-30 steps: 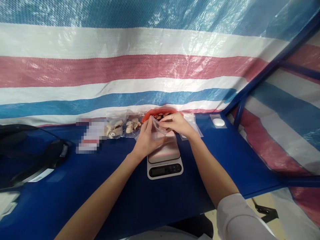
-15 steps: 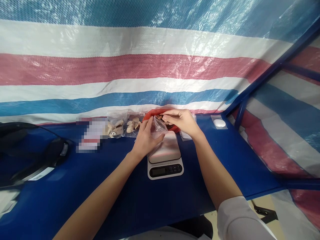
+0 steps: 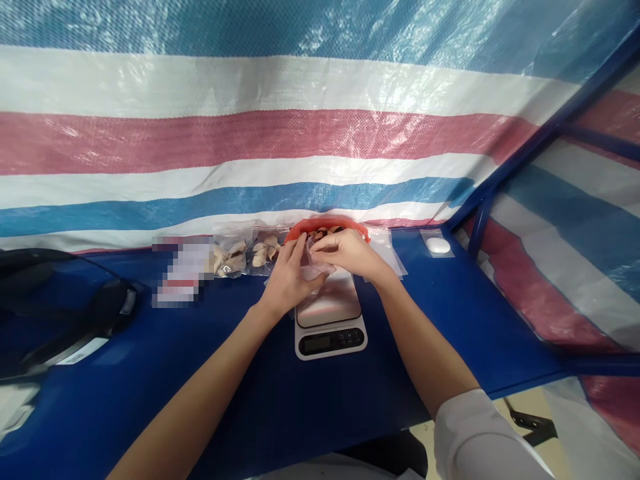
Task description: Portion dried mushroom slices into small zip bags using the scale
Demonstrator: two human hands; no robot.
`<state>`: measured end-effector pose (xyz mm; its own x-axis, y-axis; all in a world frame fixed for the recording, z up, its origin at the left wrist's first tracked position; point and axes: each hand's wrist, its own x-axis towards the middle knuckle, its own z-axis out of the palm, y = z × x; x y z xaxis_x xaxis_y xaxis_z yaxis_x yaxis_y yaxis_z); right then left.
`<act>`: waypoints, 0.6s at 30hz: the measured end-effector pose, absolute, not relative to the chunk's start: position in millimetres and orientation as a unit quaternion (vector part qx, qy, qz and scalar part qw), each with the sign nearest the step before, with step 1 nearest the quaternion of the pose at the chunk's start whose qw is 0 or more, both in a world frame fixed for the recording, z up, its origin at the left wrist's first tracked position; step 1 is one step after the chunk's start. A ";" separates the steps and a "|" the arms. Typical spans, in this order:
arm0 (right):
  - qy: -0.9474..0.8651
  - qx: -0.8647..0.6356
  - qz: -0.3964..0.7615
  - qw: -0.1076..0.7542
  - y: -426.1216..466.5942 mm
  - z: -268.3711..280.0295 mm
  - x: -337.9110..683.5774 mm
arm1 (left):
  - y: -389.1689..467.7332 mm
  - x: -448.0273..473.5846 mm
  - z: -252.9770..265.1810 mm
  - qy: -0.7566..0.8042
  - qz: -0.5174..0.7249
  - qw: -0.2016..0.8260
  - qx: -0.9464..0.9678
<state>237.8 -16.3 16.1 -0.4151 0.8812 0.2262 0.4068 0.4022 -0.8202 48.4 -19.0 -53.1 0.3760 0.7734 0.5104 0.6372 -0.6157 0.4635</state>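
My left hand [image 3: 289, 279] is closed on a small clear plastic bag [image 3: 313, 269], held above the back of a white kitchen scale [image 3: 330, 308]. At the bag's mouth is my right hand [image 3: 350, 252], its thumb and fingers pinched together; whatever is between them is hidden. Just behind both hands lies an open red plastic bag [image 3: 361, 230] with brown dried pieces [image 3: 320, 233] inside. The scale's dark display [image 3: 317, 343] faces me, and no digits can be read on it.
Left of the hands lie clear bags of pale dried slices [image 3: 231, 257] and a blurred-out label [image 3: 183, 273]. Flat clear bags [image 3: 393, 253] and a white oval object [image 3: 439, 246] are on the right. A black strapped device [image 3: 100, 313] sits far left on the blue table [image 3: 450, 320].
My right hand has moved left and slightly down, from over the red bag to the clear bag's mouth. More of the red bag's contents and right rim show. My left hand stays almost still.
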 end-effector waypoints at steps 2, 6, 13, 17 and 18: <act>-0.730 -0.412 0.412 0.357 -15.2 15.0 239.4 | -18.5 44.7 -51.7 0.418 0.342 0.099 0.836; -0.637 -0.387 0.544 0.385 -12.0 9.0 243.2 | -17.8 35.0 -47.5 0.394 0.307 0.091 0.861; -0.656 -0.387 0.513 0.397 -8.6 -0.2 236.6 | -23.0 37.8 -42.9 0.420 0.330 0.078 0.842; -0.681 -0.390 0.480 0.393 -13.0 4.5 229.3 | -27.5 46.8 -43.5 0.442 0.363 0.080 0.817; -0.680 -0.391 0.481 0.392 -14.1 5.6 228.7 | -28.0 47.9 -43.8 0.444 0.370 0.081 0.812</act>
